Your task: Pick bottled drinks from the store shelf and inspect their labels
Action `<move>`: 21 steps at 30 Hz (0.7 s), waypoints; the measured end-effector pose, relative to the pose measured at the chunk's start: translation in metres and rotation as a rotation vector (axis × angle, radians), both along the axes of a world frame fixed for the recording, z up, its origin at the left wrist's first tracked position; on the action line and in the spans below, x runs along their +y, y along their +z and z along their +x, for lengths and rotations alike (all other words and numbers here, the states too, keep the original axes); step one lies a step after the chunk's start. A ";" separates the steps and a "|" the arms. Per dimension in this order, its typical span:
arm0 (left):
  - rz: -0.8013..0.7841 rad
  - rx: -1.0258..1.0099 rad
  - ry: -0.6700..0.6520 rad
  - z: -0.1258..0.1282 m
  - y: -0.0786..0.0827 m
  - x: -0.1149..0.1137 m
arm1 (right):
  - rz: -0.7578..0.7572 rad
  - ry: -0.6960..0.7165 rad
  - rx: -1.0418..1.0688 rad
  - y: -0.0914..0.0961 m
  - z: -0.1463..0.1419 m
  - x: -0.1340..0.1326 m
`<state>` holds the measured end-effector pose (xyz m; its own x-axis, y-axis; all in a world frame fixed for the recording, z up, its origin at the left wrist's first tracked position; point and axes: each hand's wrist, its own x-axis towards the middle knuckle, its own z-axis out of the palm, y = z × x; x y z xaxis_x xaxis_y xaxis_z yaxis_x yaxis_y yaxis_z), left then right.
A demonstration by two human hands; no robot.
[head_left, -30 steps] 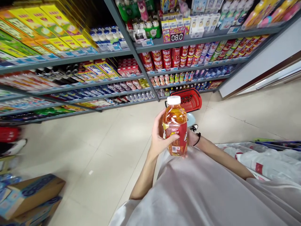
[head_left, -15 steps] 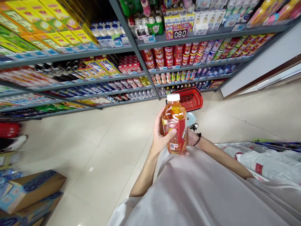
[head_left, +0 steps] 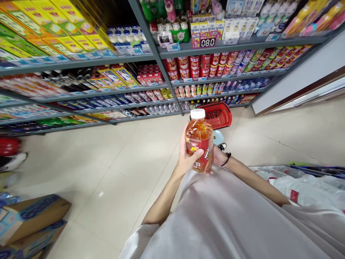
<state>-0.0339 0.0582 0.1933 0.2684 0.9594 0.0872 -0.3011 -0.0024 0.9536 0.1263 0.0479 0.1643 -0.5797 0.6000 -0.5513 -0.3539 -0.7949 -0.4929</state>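
Observation:
In front of my body I hold a bottle of amber drink (head_left: 199,131) with a white cap and a red label. It stands roughly upright, its label facing me. My left hand (head_left: 185,153) wraps its left side, the thumb lying across the label. Against the lower right side and base is my right hand (head_left: 219,157), with a black band at the wrist. The bottle covers most of the right fingers; a few fingertips show under its bottom edge.
A red shopping basket (head_left: 225,117) holding several small dark bottles sits on the floor by the shelves (head_left: 159,57). Beside it are a light-blue object (head_left: 218,137) and a shoe tip (head_left: 222,146). Cartons (head_left: 35,219) are stacked at lower left; plastic-wrapped bottles (head_left: 309,190) lie at right.
The bottle has turned and tilted slightly in my hands: more of the label's white lettering shows, and the barcode is mostly out of sight. The view has shifted a little.

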 end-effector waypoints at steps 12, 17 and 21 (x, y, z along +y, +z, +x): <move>-0.064 -0.021 0.124 0.012 0.000 0.008 | 0.088 -0.527 0.038 0.000 -0.020 -0.022; 0.067 -0.065 0.019 0.012 0.011 0.005 | 0.099 -0.480 0.064 0.006 -0.002 -0.026; 0.172 -0.044 -0.007 0.015 0.022 0.005 | 0.102 -0.282 0.220 0.011 0.012 -0.023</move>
